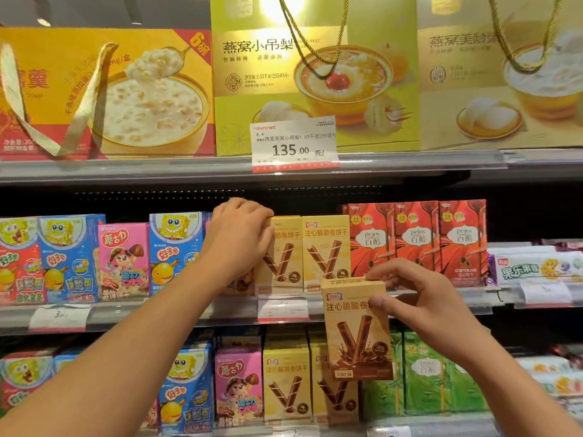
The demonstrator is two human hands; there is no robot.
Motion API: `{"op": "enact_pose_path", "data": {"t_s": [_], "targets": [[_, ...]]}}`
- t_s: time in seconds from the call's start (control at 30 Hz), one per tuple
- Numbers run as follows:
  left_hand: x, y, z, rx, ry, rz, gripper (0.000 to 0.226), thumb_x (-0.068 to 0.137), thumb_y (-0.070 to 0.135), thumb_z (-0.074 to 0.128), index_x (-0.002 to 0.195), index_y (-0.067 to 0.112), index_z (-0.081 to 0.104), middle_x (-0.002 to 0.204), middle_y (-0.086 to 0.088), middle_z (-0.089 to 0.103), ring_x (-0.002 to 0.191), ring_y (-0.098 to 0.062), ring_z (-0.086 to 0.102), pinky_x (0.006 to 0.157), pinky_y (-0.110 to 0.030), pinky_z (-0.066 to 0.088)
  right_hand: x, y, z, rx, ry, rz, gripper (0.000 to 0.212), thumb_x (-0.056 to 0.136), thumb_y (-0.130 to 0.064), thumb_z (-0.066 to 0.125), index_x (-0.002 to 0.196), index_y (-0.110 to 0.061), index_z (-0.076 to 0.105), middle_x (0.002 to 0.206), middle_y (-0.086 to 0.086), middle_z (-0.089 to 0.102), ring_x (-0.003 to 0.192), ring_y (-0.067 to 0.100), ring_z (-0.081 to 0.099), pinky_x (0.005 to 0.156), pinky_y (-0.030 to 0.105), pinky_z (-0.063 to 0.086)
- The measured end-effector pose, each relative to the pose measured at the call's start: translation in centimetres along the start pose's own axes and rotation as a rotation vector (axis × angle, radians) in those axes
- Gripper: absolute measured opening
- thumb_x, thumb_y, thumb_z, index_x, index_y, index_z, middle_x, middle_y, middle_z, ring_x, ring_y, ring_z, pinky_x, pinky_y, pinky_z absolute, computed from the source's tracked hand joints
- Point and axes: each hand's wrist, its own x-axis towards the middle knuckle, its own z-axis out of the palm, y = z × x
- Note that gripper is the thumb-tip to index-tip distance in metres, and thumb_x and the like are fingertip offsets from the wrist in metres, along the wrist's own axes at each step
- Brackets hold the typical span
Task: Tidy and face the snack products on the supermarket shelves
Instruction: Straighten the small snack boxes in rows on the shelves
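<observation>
Currently the chocolate wafer-roll box [358,329] stands upright, long axis vertical, in front of and below the middle shelf [189,320]. Your right hand [422,298] pinches its top corner between thumb and fingers. Its row lies up-left, where your left hand [238,228] curls fingers over the yellow box [282,253].

I see three shelves. Top shelf [126,167]: gift boxes [315,77], price tag [295,143]. Middle shelf [189,313]: cartoon snack boxes [69,257], yellow wafer-roll boxes [326,250], red boxes [416,241]. Bottom shelf [426,425]: similar boxes, plus green boxes [426,373].
</observation>
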Motion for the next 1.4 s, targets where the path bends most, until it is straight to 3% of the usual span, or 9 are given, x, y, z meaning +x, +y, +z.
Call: {"op": "enact_pose_path", "data": {"t_s": [0.2,0.3,0.4,0.5,0.67,0.83,1.1,1.27,1.4], "targets": [[0.4,0.4,-0.1,0.181,-0.076,0.048,0.04,0.097,0.044,0.045,0.128,0.024,0.061,0.121,0.003,0.065,0.114,-0.021,0.052,0.099,-0.041,0.038,-0.2,0.5,0.0,0.001,-0.008,0.018,0.023,0.087,-0.026,0.077,0.104,-0.038,0.068,0.113,-0.013,0.07,0.105,0.013,0.067,0.07,0.035,0.063],[0.7,0.9,-0.3,0.234,-0.091,0.069,0.047,0.097,0.045,0.042,0.137,0.024,0.053,0.126,0.001,0.063,0.117,-0.022,0.053,0.099,-0.041,0.039,-0.3,0.8,-0.3,-0.011,-0.008,0.027,0.023,0.087,-0.027,0.076,0.105,-0.038,0.068,0.113,-0.013,0.07,0.105,0.013,0.066,0.071,0.037,0.063],[1.6,2.3,-0.5,0.133,-0.102,0.088,0.051,0.099,0.046,0.044,0.146,0.026,0.046,0.137,0.002,0.059,0.125,-0.021,0.051,0.101,-0.041,0.042,-0.3,1.0,-0.6,-0.016,-0.003,0.031,0.024,0.087,-0.026,0.077,0.105,-0.038,0.067,0.113,-0.014,0.069,0.106,0.012,0.066,0.072,0.038,0.063],[3.0,4.4,-0.5,0.014,-0.127,0.123,0.048,0.099,0.048,0.048,0.143,0.027,0.051,0.139,0.004,0.058,0.127,-0.02,0.05,0.099,-0.041,0.045,-0.3,1.0,-0.8,-0.017,0.007,0.026,0.024,0.087,-0.025,0.078,0.104,-0.038,0.068,0.112,-0.015,0.07,0.104,0.011,0.066,0.072,0.037,0.063],[5.3,6.4,-0.2,0.0,-0.25,0.173,0.052,0.098,0.053,0.053,0.143,0.029,0.051,0.141,0.004,0.057,0.129,-0.021,0.05,0.096,-0.041,0.046,-0.4,1.1,-1.3,-0.019,0.009,0.035,0.024,0.086,-0.027,0.077,0.105,-0.039,0.068,0.11,-0.015,0.07,0.103,0.01,0.067,0.073,0.037,0.063],[6.2,7.0,-0.1,-0.033,-0.317,0.163,0.047,0.096,0.05,0.059,0.138,0.029,0.057,0.13,0.005,0.065,0.117,-0.02,0.06,0.091,-0.041,0.053,-0.8,1.4,-1.9,-0.011,0.014,0.05,0.025,0.087,-0.026,0.077,0.106,-0.038,0.068,0.109,-0.013,0.07,0.103,0.012,0.068,0.074,0.039,0.063],[6.4,6.9,-0.6,-0.138,-0.287,0.141,0.023,0.098,0.031,0.062,0.119,0.029,0.07,0.105,0.009,0.072,0.1,-0.015,0.064,0.087,-0.041,0.055,-0.9,1.7,-2.4,-0.01,-0.001,0.061,0.024,0.087,-0.026,0.077,0.105,-0.039,0.068,0.109,-0.013,0.07,0.103,0.013,0.068,0.074,0.038,0.063],[6.6,6.4,-0.8,-0.235,-0.314,0.111,0.02,0.096,0.026,0.065,0.114,0.027,0.073,0.103,0.007,0.074,0.095,-0.014,0.065,0.083,-0.032,0.052,-0.8,1.7,-2.3,-0.028,0.006,0.056,0.024,0.086,-0.025,0.077,0.104,-0.039,0.069,0.109,-0.013,0.071,0.104,0.013,0.067,0.075,0.037,0.063],[6.5,6.3,-0.7,-0.27,-0.335,0.088,0.02,0.097,0.026,0.062,0.114,0.027,0.073,0.107,0.004,0.073,0.098,-0.017,0.066,0.085,-0.036,0.054,-0.9,1.5,-2.1,-0.024,0.003,0.052,0.024,0.085,-0.027,0.077,0.104,-0.038,0.069,0.107,-0.013,0.071,0.102,0.014,0.068,0.074,0.039,0.063]]}}
